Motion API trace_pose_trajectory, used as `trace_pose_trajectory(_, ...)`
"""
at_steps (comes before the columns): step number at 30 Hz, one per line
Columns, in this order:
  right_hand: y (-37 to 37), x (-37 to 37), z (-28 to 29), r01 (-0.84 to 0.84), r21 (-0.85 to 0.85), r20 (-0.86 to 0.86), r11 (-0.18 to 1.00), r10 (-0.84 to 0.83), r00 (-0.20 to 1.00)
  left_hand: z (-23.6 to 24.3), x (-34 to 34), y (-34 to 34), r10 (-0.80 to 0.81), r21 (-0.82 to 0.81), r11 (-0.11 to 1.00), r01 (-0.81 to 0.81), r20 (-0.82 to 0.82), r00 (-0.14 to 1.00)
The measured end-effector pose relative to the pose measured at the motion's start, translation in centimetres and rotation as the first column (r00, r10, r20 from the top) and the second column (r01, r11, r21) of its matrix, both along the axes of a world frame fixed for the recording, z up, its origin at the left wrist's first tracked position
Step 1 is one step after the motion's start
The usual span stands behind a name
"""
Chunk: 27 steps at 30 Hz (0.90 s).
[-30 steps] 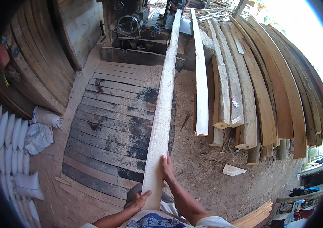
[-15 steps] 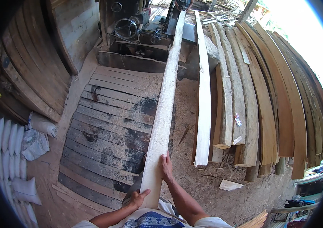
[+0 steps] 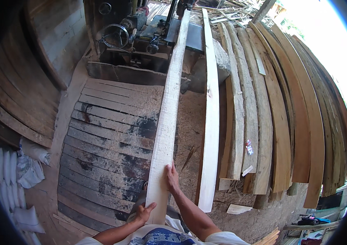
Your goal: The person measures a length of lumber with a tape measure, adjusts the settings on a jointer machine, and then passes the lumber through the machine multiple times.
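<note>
A long pale board (image 3: 162,122) runs from my body to a dark sawing machine (image 3: 126,34) at the top of the head view. My left hand (image 3: 145,213) grips the board's left edge near its near end. My right hand (image 3: 172,177) holds the right edge a little farther along, fingers against its side. The board's far end is beside the machine's metal table (image 3: 196,38), where another person (image 3: 188,6) is only barely visible. A second pale board (image 3: 212,114) lies parallel, just to the right.
Many rough planks (image 3: 279,122) are stacked side by side on the right. At left are wooden slabs (image 3: 18,102) by a block wall (image 3: 59,36) and white sacks (image 3: 6,179). A slatted wooden floor (image 3: 100,155) with sawdust lies left of the board. Offcuts (image 3: 236,209) lie at right.
The held board and both my hands sit slightly further left in view. The machine, second board and stacked planks appear nearer, reaching lower in the picture. My grip looks the same.
</note>
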State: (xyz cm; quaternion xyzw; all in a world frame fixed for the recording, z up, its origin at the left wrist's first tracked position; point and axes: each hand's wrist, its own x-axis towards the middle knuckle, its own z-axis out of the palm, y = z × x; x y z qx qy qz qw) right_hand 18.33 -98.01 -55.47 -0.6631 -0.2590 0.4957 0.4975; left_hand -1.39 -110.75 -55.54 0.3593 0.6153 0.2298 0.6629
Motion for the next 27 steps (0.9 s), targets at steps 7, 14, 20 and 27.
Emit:
trace_pose_trajectory(7, 9.0, 3.8, -1.3, -0.002, 0.004, -0.010, 1.000, 0.002, 1.000, 5.3, 3.9, 11.7, -0.163, -0.143, 0.980, 0.136, -0.196, 0.967)
trace_pose_trajectory(14, 19.3, 8.3, -1.1, -0.013, 0.009, 0.004, 1.000, 0.013, 1.000, 0.9, 8.2, 20.2, -0.077, -0.100, 0.993, 0.069, -0.080, 0.994)
trace_pose_trajectory(20, 29.3, 12.1, -1.4, -0.011, 0.046, -0.012, 0.999, 0.012, 1.000, -0.6, 12.1, 29.8, -0.048, -0.104, 0.994, 0.041, -0.072, 0.996)
trace_pose_trajectory(27, 39.9, 16.0, -2.3, -0.018, 0.031, 0.000, 0.999, 0.018, 1.000, -4.0, 15.4, 39.6, -0.107, -0.082, 0.992, 0.098, -0.122, 0.987)
